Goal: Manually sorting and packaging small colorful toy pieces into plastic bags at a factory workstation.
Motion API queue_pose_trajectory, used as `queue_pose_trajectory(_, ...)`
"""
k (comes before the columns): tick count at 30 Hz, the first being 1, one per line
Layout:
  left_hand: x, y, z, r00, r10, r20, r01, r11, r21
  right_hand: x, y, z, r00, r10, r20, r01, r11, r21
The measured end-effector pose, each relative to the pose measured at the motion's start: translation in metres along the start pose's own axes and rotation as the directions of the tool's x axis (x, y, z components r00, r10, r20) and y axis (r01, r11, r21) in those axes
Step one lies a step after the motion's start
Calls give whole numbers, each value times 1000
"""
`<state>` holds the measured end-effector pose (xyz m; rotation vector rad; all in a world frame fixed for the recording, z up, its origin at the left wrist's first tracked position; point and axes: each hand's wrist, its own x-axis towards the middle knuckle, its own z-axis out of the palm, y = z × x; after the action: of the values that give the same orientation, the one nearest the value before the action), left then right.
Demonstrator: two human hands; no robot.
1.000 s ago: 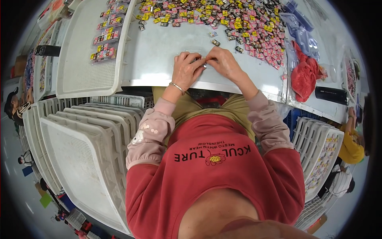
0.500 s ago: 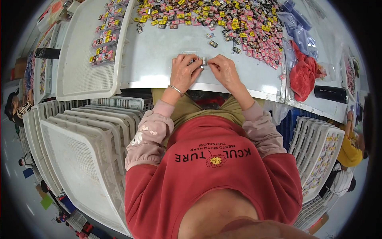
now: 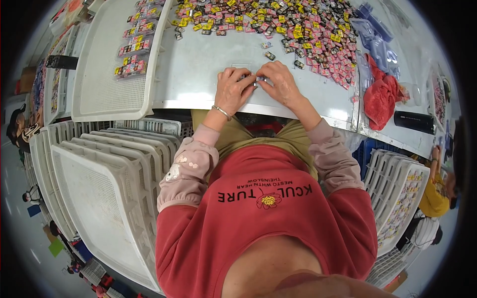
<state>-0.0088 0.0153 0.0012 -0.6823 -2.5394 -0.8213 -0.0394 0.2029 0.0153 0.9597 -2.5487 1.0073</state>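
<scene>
My left hand (image 3: pixel 231 90) is curled round a small clear plastic case on the white table, a silver bangle at its wrist. The case's open lid (image 3: pixel 242 65) sticks out beyond the fingertips. My right hand (image 3: pixel 279 83) meets the left one at the case, its thumb and fingers pinched together; what they hold is hidden. Beyond the hands spreads a heap of small pink, black and yellow pieces (image 3: pixel 318 43), with a loose black one (image 3: pixel 270 55) lying nearer.
At left stands a white mesh tray (image 3: pixel 107 94) with a row of filled clear cases (image 3: pixel 134 48). To the right are a red cloth (image 3: pixel 381 94), bluish clear plastic packs (image 3: pixel 375 37) and a black cylinder (image 3: pixel 415 122). Stacked white trays (image 3: pixel 94 198) flank me.
My right hand has shifted left, its fingers closing in over the case beside my left fingertips. The left hand stays at the case. The whole view has shifted slightly.
</scene>
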Motion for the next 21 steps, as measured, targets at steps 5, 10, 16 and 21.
queue_pose_trajectory(5, 2, 2, 0, 1000, 12, -4, -12, 1000, 2, 8, 5, -7, 996, 6, 85, 0, 998, -61)
queue_pose_trajectory(10, -1, 1, 1, 1000, 1, -7, -1, 1000, 2, 19, -4, -9, 976, -114, 186, 154, 964, -215)
queue_pose_trajectory(16, -1, 2, 1, 1000, 7, -19, -7, 1000, 9, 24, -6, -9, 954, -57, 293, 142, 949, -280)
queue_pose_trajectory(21, 0, 3, 1, 1000, -2, -16, 2, 1000, 3, 14, -4, -9, 952, 12, 307, 63, 971, -232)
